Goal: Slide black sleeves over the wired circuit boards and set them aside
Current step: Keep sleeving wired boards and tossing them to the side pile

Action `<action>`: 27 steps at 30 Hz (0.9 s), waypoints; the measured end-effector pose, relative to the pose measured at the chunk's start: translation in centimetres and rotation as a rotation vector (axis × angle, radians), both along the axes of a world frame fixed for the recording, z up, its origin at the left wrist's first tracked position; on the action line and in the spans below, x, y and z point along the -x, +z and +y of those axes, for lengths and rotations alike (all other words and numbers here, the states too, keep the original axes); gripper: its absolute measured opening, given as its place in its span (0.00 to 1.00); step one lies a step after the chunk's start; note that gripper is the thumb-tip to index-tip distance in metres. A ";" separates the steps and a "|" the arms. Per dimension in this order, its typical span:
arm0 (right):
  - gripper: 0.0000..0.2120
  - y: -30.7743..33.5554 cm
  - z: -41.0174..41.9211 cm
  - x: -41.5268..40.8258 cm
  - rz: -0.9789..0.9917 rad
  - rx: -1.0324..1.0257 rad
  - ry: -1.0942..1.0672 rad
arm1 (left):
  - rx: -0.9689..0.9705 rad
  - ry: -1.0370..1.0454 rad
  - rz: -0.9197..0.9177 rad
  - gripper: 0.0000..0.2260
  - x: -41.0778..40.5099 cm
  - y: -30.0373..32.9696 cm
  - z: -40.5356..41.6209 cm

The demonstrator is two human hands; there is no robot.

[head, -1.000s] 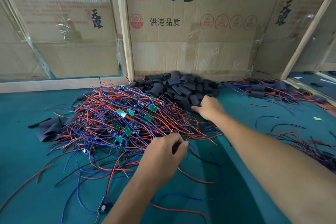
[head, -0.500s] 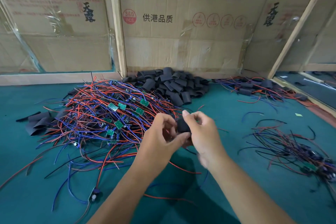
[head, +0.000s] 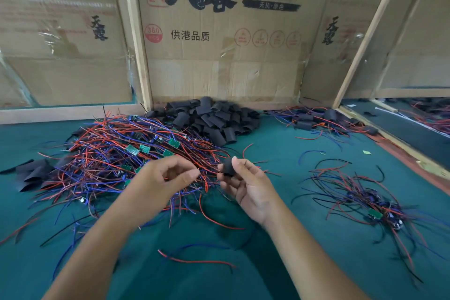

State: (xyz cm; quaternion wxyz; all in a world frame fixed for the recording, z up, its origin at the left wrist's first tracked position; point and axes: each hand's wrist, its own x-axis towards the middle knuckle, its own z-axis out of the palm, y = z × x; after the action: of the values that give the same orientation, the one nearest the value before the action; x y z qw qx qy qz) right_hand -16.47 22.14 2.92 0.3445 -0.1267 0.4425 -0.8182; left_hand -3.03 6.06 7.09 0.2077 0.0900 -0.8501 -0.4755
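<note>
My right hand [head: 248, 183] pinches a black sleeve [head: 228, 166] between thumb and fingertips, with wires trailing out of it. To its left, my left hand [head: 160, 178] pinches the red and blue wires [head: 207, 173] that lead into the sleeve. The board itself is hidden inside. Behind my hands lies a big tangle of wired green circuit boards [head: 131, 151]. A heap of loose black sleeves [head: 214, 119] sits against the cardboard wall. Sleeved boards [head: 314, 122] lie at the back right.
The green table top [head: 280, 263] is walled by cardboard panels [head: 219, 56] and wooden strips. A smaller tangle of wired boards [head: 365, 204] lies at the right. Flat black sleeves [head: 31, 173] lie at the far left. Loose wire pieces [head: 194, 260] lie near the front.
My right hand took a sleeve from the heap and brought it to my left hand. My hands have now drawn slightly apart, the sleeve staying in the right one.
</note>
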 end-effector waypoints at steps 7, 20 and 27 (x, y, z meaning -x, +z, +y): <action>0.09 -0.7 0.1 0.6 0.051 0.032 -0.021 | 0.475 -0.171 -0.631 0.14 -5.0 3.2 -7.1; 0.09 -1.0 -0.1 0.6 0.125 0.023 -0.056 | 0.420 -0.095 -0.643 0.21 -10.0 -3.8 -6.0; 0.11 -1.0 0.2 1.0 0.119 -0.048 -0.065 | -0.125 -0.139 -0.201 0.20 -6.1 2.6 -0.4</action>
State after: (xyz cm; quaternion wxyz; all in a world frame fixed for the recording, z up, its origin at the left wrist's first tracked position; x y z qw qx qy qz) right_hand -17.44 22.37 1.94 0.2938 -0.1523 0.4854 -0.8093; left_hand 3.05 5.64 9.73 0.0819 0.0908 -0.8396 -0.5292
